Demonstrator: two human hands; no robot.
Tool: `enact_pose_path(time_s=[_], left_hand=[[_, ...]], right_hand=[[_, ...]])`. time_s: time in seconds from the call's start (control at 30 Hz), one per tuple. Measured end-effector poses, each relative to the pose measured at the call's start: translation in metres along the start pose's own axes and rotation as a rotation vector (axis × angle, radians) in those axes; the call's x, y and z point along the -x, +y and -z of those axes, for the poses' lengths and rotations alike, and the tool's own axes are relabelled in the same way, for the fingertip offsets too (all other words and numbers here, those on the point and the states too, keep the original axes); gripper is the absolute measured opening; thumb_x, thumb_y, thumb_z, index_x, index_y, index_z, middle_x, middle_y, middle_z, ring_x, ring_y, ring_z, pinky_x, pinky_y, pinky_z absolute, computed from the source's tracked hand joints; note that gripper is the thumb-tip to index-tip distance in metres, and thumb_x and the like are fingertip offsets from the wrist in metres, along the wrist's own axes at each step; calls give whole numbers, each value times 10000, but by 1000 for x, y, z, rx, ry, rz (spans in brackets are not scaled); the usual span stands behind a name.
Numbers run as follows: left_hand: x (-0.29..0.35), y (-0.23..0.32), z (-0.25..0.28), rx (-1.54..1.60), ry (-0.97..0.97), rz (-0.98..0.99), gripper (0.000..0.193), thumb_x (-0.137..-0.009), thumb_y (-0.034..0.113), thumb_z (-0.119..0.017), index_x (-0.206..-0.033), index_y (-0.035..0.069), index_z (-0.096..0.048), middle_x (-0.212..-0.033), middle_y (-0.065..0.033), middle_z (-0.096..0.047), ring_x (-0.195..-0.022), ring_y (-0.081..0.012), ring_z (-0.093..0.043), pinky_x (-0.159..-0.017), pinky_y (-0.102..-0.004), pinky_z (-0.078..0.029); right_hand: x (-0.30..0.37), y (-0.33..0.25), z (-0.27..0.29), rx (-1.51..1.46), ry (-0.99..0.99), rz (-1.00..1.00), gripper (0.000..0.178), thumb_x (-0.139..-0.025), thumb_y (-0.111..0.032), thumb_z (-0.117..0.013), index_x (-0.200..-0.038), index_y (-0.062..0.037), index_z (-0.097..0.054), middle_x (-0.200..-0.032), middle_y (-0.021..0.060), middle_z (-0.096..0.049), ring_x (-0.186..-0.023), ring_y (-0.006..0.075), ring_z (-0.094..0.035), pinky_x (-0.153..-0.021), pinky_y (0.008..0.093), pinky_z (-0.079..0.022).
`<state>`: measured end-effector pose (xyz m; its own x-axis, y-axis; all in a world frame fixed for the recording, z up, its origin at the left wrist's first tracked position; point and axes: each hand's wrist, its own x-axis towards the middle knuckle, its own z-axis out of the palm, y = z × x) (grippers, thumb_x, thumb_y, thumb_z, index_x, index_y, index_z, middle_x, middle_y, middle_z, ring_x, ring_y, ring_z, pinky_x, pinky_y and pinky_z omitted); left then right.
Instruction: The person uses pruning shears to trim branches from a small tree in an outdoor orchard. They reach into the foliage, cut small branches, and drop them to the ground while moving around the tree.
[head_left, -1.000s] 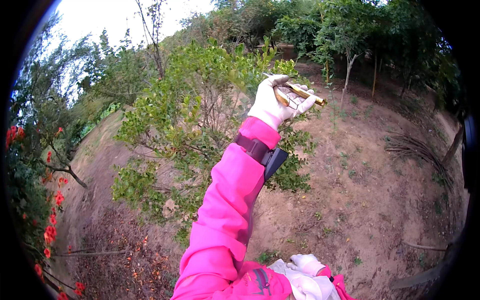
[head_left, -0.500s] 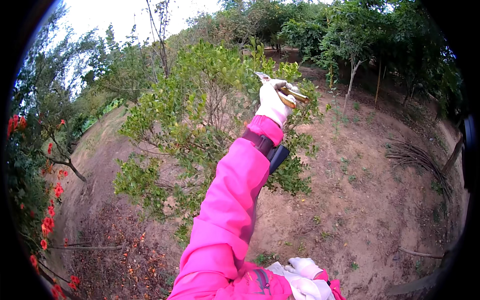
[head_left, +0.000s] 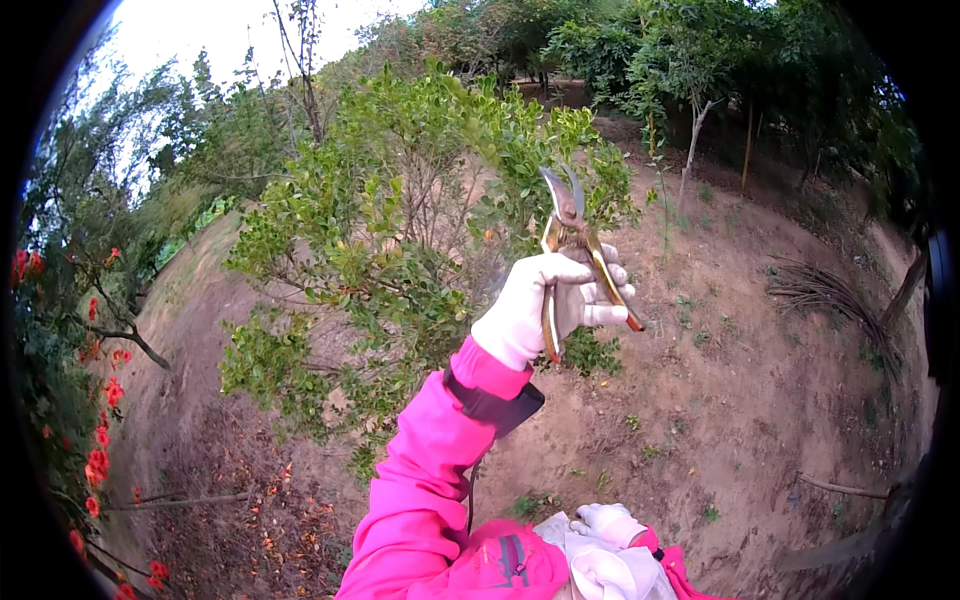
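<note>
My left hand, in a white glove, is raised in front of a leafy green shrub. It grips a pair of pruning shears with worn, yellowish handles. Their handles are spread and the curved blades point upward, parted, with nothing between them. My right hand, also gloved in white, is low near my body. Its fingers are curled at the edge of a crumpled white cloth, which partly hides its grip.
Red flowers hang at the left. A sloping dirt bank surrounds the shrub. Cut branches lie in a heap at the right, and a slim tree trunk stands farther back.
My left hand has drawn back and down from the shrub's upper foliage. The shears have turned upright and their handles have spread. The right hand stays low beside the cloth.
</note>
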<state>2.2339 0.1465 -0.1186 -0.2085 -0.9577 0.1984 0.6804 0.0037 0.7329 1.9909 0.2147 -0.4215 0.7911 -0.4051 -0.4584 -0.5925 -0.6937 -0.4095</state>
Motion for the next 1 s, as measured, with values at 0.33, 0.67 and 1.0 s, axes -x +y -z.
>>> enact_pose_path(time_s=[0.33, 0.67, 1.0], left_hand=[[61, 25, 37, -1840, 1169, -125, 385, -717, 216, -618, -1022, 14, -498, -919, -225, -617, -878, -396, -608, -795, -420, -472], [25, 67, 18, -1927, 1193, 36, 390, -746, 231, -556, -1031, -31, -517, -986, -278, -632, -948, -417, -617, -825, -436, -476], [19, 66, 25, -1954, 1256, 1, 380, -763, 234, -537, -1013, -52, -523, -928, -283, -640, -913, -420, -628, -814, -452, -481]], right_hand=[[-2, -1, 5, 5, 32, 77, 469, -912, -501, -416, -1035, -83, -590, -987, 162, -652, -923, 358, -629, -792, 477, -491], [-17, 1, 7, 61, 28, 132, 421, -922, -443, -412, -996, -67, -587, -952, 163, -655, -877, 350, -639, -748, 481, -499], [-9, 9, 11, -10, -4, 90, 451, -918, -468, -404, -1027, -69, -586, -981, 165, -654, -924, 352, -630, -805, 480, -490]])
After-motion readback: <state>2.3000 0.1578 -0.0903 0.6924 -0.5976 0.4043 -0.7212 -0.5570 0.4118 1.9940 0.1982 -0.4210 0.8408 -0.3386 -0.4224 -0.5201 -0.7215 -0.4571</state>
